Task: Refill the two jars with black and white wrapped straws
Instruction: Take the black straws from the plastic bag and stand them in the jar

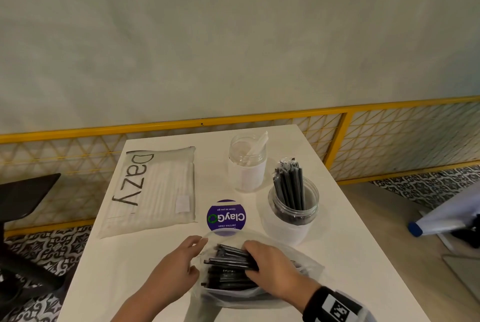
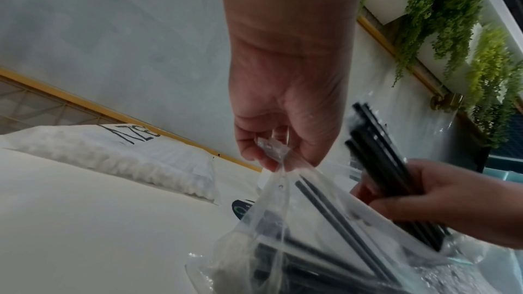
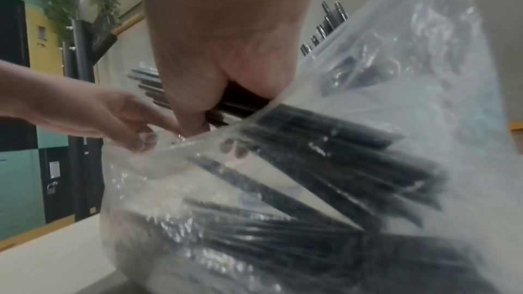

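Note:
A clear plastic bag (image 1: 306,269) of black wrapped straws lies at the table's near edge. My left hand (image 1: 179,262) pinches the bag's rim (image 2: 271,149) and holds it up. My right hand (image 1: 270,267) is inside the bag's mouth and grips a bunch of black straws (image 1: 228,260), also seen as black straws (image 2: 379,153) in the left wrist view. A jar (image 1: 292,215) on the right holds several black straws. Behind it a jar (image 1: 246,166) holds one white wrapped straw. A flat pack of white straws (image 1: 155,189) marked "Dazy" lies on the left.
A round purple sticker (image 1: 226,215) is on the white table (image 1: 117,269) between pack and jars. A yellow-framed lattice fence (image 1: 345,137) runs behind the table. A dark chair (image 1: 23,197) stands at the left, and a blue-tipped object (image 1: 441,220) lies on the floor at the right.

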A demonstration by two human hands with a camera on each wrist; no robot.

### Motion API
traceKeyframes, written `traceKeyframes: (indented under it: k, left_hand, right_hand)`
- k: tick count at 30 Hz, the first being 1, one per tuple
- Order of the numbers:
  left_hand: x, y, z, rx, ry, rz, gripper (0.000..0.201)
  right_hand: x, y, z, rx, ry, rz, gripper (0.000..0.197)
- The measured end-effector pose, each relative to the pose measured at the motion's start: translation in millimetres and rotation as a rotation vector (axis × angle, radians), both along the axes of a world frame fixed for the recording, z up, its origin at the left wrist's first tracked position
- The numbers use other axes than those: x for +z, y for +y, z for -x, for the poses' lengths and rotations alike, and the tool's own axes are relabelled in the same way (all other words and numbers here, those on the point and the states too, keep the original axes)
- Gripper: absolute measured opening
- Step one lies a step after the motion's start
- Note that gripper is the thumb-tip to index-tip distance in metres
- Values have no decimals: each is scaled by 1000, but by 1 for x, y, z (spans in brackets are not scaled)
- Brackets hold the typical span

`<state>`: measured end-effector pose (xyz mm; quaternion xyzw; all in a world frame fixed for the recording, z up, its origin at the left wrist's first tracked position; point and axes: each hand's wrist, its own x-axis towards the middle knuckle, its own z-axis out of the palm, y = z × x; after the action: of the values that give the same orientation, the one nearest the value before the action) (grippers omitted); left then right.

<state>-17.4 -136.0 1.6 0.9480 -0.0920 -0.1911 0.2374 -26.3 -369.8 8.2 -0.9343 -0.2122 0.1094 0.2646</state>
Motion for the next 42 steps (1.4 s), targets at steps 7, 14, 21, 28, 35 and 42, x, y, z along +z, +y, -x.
traceKeyframes:
  k: [7,14,21,28,35,42]
  left_hand:
    - [-1,-1,0,-10,12,-17,64]
    - [2,-3,-2,-11,35,-11,65]
    - [1,-3,-3,-26,42,-15,65]
    - [1,3,0,-2,40,-16,65]
    - [4,1,-2,-12,52,-31,65]
    - [6,1,0,-13,56,-25,64]
  right_hand:
    - [75,-7,-6,-280,-42,-602,25]
    - [153,-54,-42,-598,-459,-1015,6]
    - [50,-77,-91,-829,-377,-364,30]
    - [26,-78,-89,-844,-377,-298,73]
    - [89,-68,-98,-487,-723,-287,80]
    - [53,-75,-131,-295,-588,-23,34]
